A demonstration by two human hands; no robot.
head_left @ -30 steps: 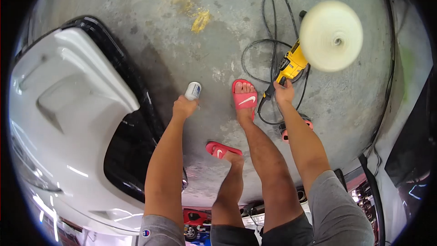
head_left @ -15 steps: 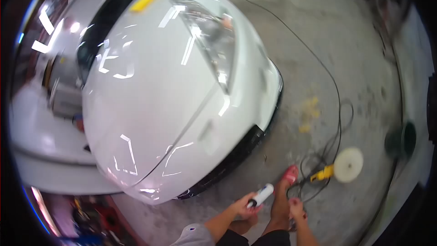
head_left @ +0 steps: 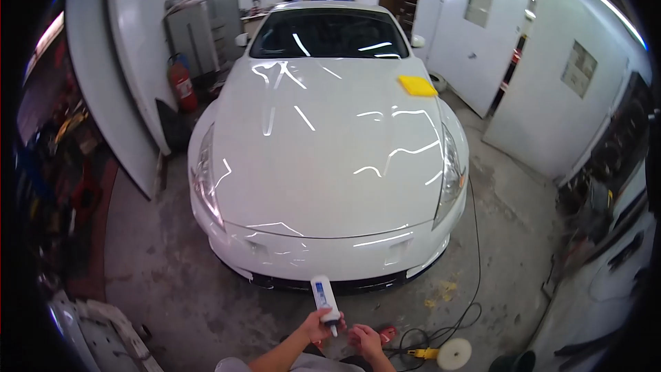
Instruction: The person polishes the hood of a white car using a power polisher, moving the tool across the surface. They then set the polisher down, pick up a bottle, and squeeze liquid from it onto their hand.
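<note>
A white squeeze bottle [head_left: 323, 296] with a blue label is gripped in my left hand [head_left: 318, 325], its dark cap and narrow nozzle tipped down toward me. Close beside it on the right, my right hand [head_left: 365, 339] has its fingers curled in; whatever may be in them is hidden. Beyond both hands stands a white car [head_left: 330, 165], its front bumper facing me. A folded yellow cloth [head_left: 417, 86] lies on the far right of the hood. At lower right, a yellow polisher [head_left: 423, 353] rests on the floor with its white round pad [head_left: 454, 355] facing up.
The polisher's black cord [head_left: 476, 255] loops over the concrete floor and runs along the car's right side. A red fire extinguisher [head_left: 182, 86] and grey cabinets stand at the back left. White doors [head_left: 468, 34] are on the right. A dark bucket [head_left: 515, 361] sits at lower right.
My view has swung from the car's side angle to straight over its front. The bottle has turned more upright, and my right hand has come closer to it.
</note>
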